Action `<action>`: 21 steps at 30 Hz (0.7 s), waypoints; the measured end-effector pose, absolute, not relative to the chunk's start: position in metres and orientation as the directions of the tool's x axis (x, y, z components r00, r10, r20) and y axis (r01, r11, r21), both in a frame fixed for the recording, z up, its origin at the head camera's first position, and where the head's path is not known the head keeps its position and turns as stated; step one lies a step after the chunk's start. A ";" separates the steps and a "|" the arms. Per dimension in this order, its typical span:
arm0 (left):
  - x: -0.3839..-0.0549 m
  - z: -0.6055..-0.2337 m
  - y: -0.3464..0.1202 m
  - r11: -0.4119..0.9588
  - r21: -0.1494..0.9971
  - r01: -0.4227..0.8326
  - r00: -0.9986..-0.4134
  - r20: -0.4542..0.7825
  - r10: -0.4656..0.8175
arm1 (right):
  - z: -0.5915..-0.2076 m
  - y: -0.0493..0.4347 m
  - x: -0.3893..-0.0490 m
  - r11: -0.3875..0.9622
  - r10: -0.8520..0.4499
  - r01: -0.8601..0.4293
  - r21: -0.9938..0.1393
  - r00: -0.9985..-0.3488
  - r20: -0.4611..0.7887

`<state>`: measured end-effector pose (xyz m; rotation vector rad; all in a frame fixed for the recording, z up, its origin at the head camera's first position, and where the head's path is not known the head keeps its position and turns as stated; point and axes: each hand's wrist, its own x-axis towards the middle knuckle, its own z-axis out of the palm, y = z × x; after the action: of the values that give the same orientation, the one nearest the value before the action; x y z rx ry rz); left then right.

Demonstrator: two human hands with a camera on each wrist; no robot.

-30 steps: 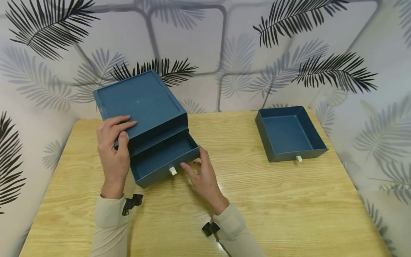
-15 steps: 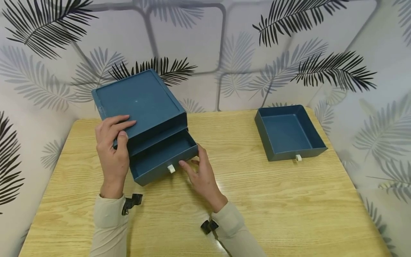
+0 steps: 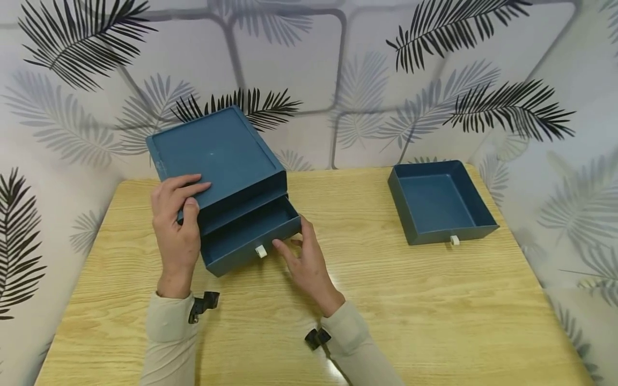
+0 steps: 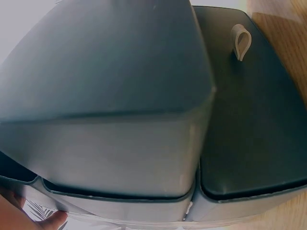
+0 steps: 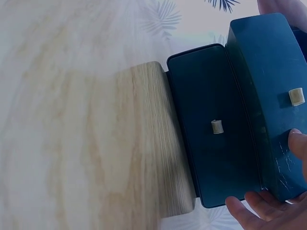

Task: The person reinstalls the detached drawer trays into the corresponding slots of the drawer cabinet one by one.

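A blue plastic drawer cabinet (image 3: 212, 153) stands turned at the left of the table. My left hand (image 3: 176, 238) holds its near left edge, two fingers lying on the top and the thumb at the front. A drawer (image 3: 241, 238) juts partway out below a vacant upper slot, and nothing shows inside it. My right hand (image 3: 309, 265) pinches this drawer's right front corner, thumb on the front face beside a pale pull tab (image 3: 261, 251). Under it, in the right wrist view, is a closed lower drawer (image 5: 206, 91) with its own tab (image 5: 217, 126).
A second blue drawer (image 3: 436, 201), detached and with a bare inside, sits at the back right of the wooden table (image 3: 434, 311). Leaf-patterned cloth (image 3: 367, 80) rises behind and along both sides of the table.
The jutting drawer has slid slightly inward, my right hand moving with it. My left hand keeps its hold on the cabinet. The head view has shifted a little.
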<state>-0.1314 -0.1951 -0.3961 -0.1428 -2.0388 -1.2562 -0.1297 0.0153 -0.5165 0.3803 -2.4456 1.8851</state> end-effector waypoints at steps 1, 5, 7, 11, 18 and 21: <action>-0.132 -0.397 -0.195 0.519 0.733 0.440 -0.732 0.628 -0.266 | -0.517 0.016 -0.130 0.234 -0.175 -0.213 -0.949 -0.969 0.174; -0.137 -0.409 -0.201 0.530 0.732 0.428 -0.735 0.623 -0.268 | -0.519 0.016 -0.132 0.223 -0.182 -0.219 -0.950 -0.967 0.180; -0.142 -0.417 -0.206 0.535 0.729 0.427 -0.733 0.626 -0.266 | -0.520 0.016 -0.133 0.222 -0.178 -0.218 -0.950 -0.967 0.180; -0.148 -0.428 -0.214 0.542 0.718 0.436 -0.728 0.636 -0.257 | -0.520 0.014 -0.135 0.224 -0.172 -0.217 -0.950 -0.968 0.181; -0.141 -0.416 -0.205 0.534 0.722 0.439 -0.724 0.636 -0.265 | -0.517 0.012 -0.135 0.230 -0.168 -0.204 -0.952 -0.971 0.168; -0.136 -0.405 -0.198 0.526 0.723 0.448 -0.723 0.639 -0.263 | -0.515 0.012 -0.135 0.231 -0.166 -0.200 -0.952 -0.972 0.164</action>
<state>-0.1363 -0.1980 -0.4055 -0.1495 -2.0345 -1.2416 -0.1353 0.0119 -0.5155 0.3637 -2.4429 1.8961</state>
